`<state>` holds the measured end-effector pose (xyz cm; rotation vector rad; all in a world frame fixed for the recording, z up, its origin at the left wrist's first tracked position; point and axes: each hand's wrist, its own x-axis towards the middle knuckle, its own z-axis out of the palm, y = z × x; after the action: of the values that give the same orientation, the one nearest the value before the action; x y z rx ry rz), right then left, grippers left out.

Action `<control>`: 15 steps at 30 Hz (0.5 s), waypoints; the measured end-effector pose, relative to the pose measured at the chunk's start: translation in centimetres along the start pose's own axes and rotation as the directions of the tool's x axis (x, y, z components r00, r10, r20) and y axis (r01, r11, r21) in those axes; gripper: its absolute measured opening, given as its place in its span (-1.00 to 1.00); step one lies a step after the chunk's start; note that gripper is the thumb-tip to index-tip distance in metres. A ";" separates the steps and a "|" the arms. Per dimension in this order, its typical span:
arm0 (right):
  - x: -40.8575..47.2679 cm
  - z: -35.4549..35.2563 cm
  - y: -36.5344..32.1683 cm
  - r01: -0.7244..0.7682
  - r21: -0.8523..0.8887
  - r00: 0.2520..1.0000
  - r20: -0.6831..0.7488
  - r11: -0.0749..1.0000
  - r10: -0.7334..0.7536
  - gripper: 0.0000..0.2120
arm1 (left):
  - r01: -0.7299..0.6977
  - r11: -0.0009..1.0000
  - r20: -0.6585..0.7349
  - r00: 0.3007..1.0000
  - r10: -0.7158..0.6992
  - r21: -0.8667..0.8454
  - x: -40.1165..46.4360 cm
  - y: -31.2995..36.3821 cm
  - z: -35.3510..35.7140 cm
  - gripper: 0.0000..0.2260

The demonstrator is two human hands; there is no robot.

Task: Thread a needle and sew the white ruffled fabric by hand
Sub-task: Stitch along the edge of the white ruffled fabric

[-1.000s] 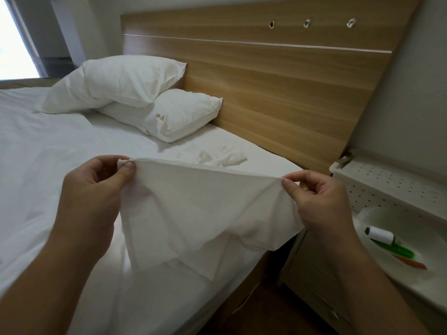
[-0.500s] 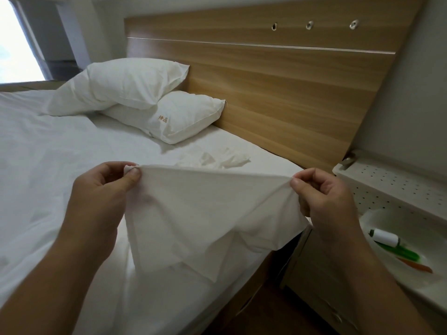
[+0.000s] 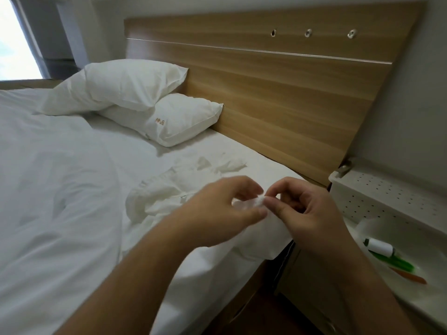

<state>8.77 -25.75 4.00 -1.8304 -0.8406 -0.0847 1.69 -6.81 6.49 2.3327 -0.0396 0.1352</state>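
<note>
My left hand [image 3: 225, 209]: raised over the near edge of the bed, fingers curled, thumb and fingertips pinching 1 small bunched bit of the white fabric. The hand is a little blurred.
My right hand [image 3: 307, 213]: close beside the left, fingers curled, thumb and forefinger pinching the same bit of cloth from the other side. The fingertips of the 2 hands almost touch.
White fabric [image 3: 157, 201]: a crumpled white piece lying on the bed, bunched up just left of my hands, with gathered ruffled folds showing along its far edge. It trails under my hands to the pinched bit between my fingers.
Needle: I cannot make out any in either hand; a thin dark mark shows on the cloth near my left hand, too small to identify.
Bed [image 3: 60, 213]: covered in white sheets, filling the left and middle of the view.
Fabric scraps [image 3: 227, 164]: a few small white pieces lying on the sheet beyond my hands, near the headboard.
Pillows [image 3: 135, 85]: 2 white pillows, 1 leaning on top of the other, against the headboard at the far end.
Headboard [image 3: 278, 88]: light wood, running along the right side of the bed.
Bedside shelf [image 3: 377, 189]: white and perforated, to my right.
White dish [image 3: 377, 226]: on the shelf, holding 1 spool of white thread [image 3: 379, 247], 1 green item [image 3: 396, 262] and 1 orange item [image 3: 411, 278] lying side by side.
</note>
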 end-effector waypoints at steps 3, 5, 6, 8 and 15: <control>0.2 -0.8 -0.1 0.013 0.019 0.998 0.063 1.000 -0.015 -0.96 | 0.014 1.000 0.088 0.996 -0.013 -0.009 0.6 -0.3 0.7 -0.69; 0.3 -1.2 0.2 0.017 0.029 0.994 0.107 0.999 -0.020 -0.97 | -0.005 0.999 0.115 0.993 0.010 -0.042 0.5 -0.7 0.9 -0.68; 0.3 -1.2 0.2 0.021 0.034 0.992 0.121 0.999 -0.025 -0.98 | -0.038 0.996 0.103 0.994 0.046 -0.075 0.3 -0.8 1.0 -0.69; 0.2 -1.3 0.1 0.029 0.036 0.992 0.120 0.999 -0.033 -0.98 | -0.110 0.990 0.016 0.994 0.112 -0.088 0.1 -1.2 1.2 -0.75; 0.0 -1.4 -0.2 0.016 -0.011 0.997 0.079 1.000 -0.015 -0.99 | -0.153 0.988 -0.198 0.970 0.144 -0.034 -0.9 -2.3 0.8 -0.90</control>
<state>9.09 -26.94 4.78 -1.8480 -0.9115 -0.0270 0.97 -5.81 4.21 2.2555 -0.1192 0.4321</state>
